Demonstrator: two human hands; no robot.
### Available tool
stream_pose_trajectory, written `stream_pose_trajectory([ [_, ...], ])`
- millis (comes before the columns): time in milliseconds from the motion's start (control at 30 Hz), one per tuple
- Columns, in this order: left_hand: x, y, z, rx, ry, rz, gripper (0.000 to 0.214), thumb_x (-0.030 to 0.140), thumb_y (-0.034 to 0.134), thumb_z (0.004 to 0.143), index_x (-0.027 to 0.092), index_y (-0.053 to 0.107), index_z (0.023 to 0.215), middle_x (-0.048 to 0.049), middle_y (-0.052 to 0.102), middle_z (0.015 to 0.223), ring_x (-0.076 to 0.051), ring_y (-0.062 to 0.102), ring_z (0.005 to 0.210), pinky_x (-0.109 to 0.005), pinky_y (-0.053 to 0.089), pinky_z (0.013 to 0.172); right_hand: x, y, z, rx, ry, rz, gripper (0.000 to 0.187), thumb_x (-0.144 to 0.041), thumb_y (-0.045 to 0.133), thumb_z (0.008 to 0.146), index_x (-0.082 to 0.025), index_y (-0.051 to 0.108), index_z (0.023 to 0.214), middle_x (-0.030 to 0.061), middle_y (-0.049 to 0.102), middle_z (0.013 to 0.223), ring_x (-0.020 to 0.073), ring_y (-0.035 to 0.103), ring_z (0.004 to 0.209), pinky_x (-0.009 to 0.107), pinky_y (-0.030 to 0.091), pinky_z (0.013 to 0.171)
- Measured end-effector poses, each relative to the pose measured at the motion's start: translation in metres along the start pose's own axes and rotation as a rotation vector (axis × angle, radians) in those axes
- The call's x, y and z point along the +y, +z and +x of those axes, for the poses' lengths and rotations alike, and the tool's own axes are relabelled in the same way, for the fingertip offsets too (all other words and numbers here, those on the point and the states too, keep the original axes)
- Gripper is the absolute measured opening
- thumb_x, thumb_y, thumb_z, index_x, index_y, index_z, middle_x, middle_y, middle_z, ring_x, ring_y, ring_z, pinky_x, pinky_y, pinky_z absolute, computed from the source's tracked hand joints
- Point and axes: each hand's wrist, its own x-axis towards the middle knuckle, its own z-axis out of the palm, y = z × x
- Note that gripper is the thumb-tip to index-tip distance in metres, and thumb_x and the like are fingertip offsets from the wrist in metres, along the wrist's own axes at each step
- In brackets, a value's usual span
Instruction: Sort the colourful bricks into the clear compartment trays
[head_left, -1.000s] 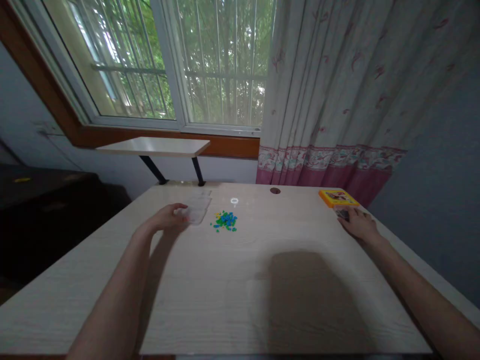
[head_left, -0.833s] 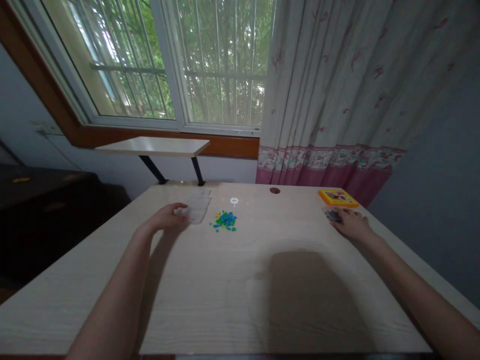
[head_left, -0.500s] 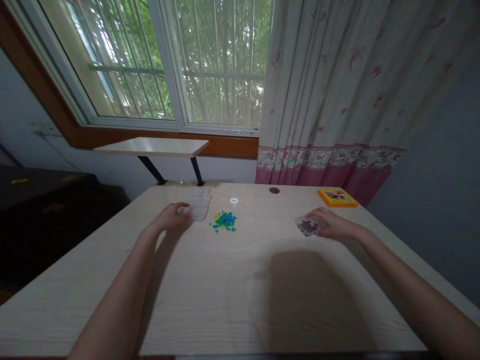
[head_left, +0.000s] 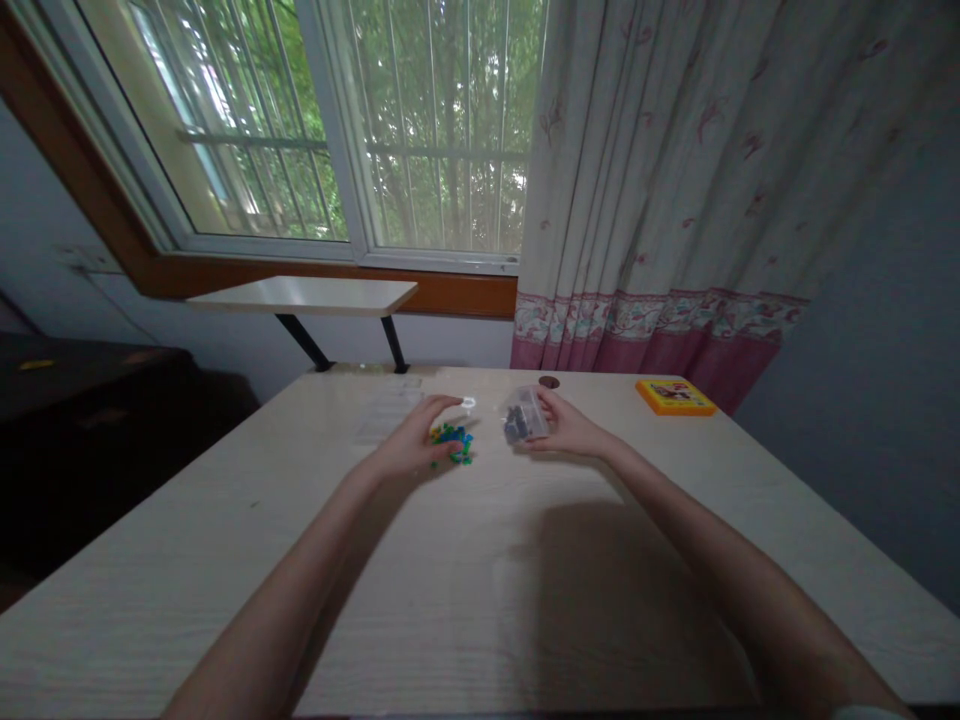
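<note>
My left hand [head_left: 415, 438] is open at a small pile of blue, green and yellow plastic pieces [head_left: 455, 437], its thumb and fingers spread around the pile's left side. In my right hand [head_left: 566, 425] is a small clear plastic box [head_left: 535, 412], tilted toward the pile. Dark pieces [head_left: 516, 425] lie inside this box. Behind my left hand, a clear plastic tray or lid [head_left: 379, 408] rests on the table; its exact kind is hard to make out.
A yellow-orange flat box [head_left: 676, 396] lies at the table's [head_left: 420, 590] back right. At the back left, a raised white shelf [head_left: 300, 294] stands on black legs. A round cable hole [head_left: 549, 382] is near the back edge, below the curtain [head_left: 637, 200].
My left hand has let go of the clear tray and moved right to the colourful pile. My right hand has carried the clear box left toward the pile and tilted it.
</note>
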Motion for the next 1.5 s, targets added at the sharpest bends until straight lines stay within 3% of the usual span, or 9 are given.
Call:
stream_pose_trajectory([
  [100,0.021,0.026,0.001,0.016,0.008,-0.158,0.077,0.032,0.068,0.062,0.021,0.034,0.130,-0.0128,0.042,0.128,-0.025,0.045,0.113,-0.039,0.037,0.094,0.002,0.032,0.015,-0.020,0.006,0.166,0.071,-0.028,0.074,0.058,-0.022,0.039,0.120,0.0083,0.050,0.120,0.0176,0.059,0.094,0.032,0.051,0.079],
  [233,0.024,0.037,-0.001,0.052,-0.026,-0.247,0.069,0.028,0.068,0.062,0.018,0.040,0.125,-0.0134,0.049,0.121,-0.026,0.049,0.109,-0.038,0.040,0.092,0.002,0.056,0.024,-0.041,-0.028,0.199,0.067,-0.028,0.072,0.061,-0.021,0.042,0.121,0.0078,0.052,0.119,0.0182,0.059,0.095,0.031,0.051,0.078],
  [467,0.006,0.037,0.000,0.155,-0.098,-0.062,0.058,0.022,0.064,0.061,0.016,0.044,0.116,-0.0122,0.054,0.112,-0.025,0.053,0.102,-0.039,0.041,0.088,0.001,0.071,0.034,-0.033,-0.014,-0.197,0.066,-0.019,0.063,0.070,-0.021,0.037,0.130,0.0012,0.066,0.086,0.0152,0.063,0.073,0.027,0.049,0.066],
  [700,-0.009,0.037,0.001,0.199,-0.049,0.017,0.061,0.026,0.066,0.062,0.015,0.045,0.118,-0.0118,0.055,0.114,-0.024,0.053,0.103,-0.038,0.043,0.088,0.004,0.075,0.037,-0.010,-0.069,-0.375,0.066,-0.019,0.058,0.071,-0.020,0.033,0.133,-0.0017,0.063,0.079,0.0136,0.060,0.066,0.023,0.044,0.062],
  [933,-0.007,0.033,0.000,0.091,-0.047,0.006,0.059,0.025,0.066,0.064,0.014,0.046,0.118,-0.0123,0.055,0.115,-0.024,0.052,0.106,-0.037,0.042,0.090,0.018,0.070,0.033,-0.061,-0.086,-0.308,0.065,-0.016,0.055,0.074,-0.020,0.030,0.134,0.0027,0.065,0.091,0.0150,0.061,0.075,0.025,0.046,0.069],
  [1100,-0.019,0.031,-0.002,0.010,-0.030,-0.122,0.068,0.024,0.066,0.065,0.018,0.037,0.127,-0.0119,0.048,0.125,-0.023,0.047,0.113,-0.037,0.041,0.092,0.032,0.071,0.032,-0.023,-0.081,-0.268,0.063,-0.015,0.054,0.073,-0.020,0.033,0.133,0.0042,0.064,0.100,0.0172,0.062,0.087,0.030,0.047,0.078],
  [1233,-0.028,0.025,-0.005,0.007,-0.044,-0.211,0.077,0.025,0.067,0.065,0.023,0.029,0.132,-0.0122,0.040,0.132,-0.023,0.040,0.120,-0.041,0.036,0.097,0.045,0.071,0.032,0.029,-0.050,-0.114,0.061,-0.009,0.049,0.070,-0.021,0.035,0.129,0.0059,0.061,0.108,0.0162,0.060,0.095,0.032,0.048,0.082],
  [1367,-0.030,0.012,-0.006,0.003,-0.059,-0.223,0.055,0.030,0.065,0.069,0.024,0.047,0.121,-0.0099,0.041,0.127,-0.023,0.042,0.117,-0.038,0.039,0.093,0.053,0.068,0.032,0.088,0.010,0.020,0.052,-0.006,0.048,0.068,-0.022,0.042,0.117,0.0073,0.059,0.112,0.0154,0.061,0.096,0.032,0.050,0.081],
  [1500,-0.030,0.005,-0.006,0.050,-0.107,-0.263,0.040,0.033,0.062,0.072,0.020,0.058,0.110,-0.0089,0.051,0.115,-0.022,0.049,0.108,-0.034,0.044,0.086,0.056,0.066,0.031,0.109,-0.007,0.010,0.050,-0.007,0.049,0.068,-0.022,0.044,0.116,0.0072,0.059,0.113,0.0153,0.060,0.097,0.033,0.049,0.083],
])
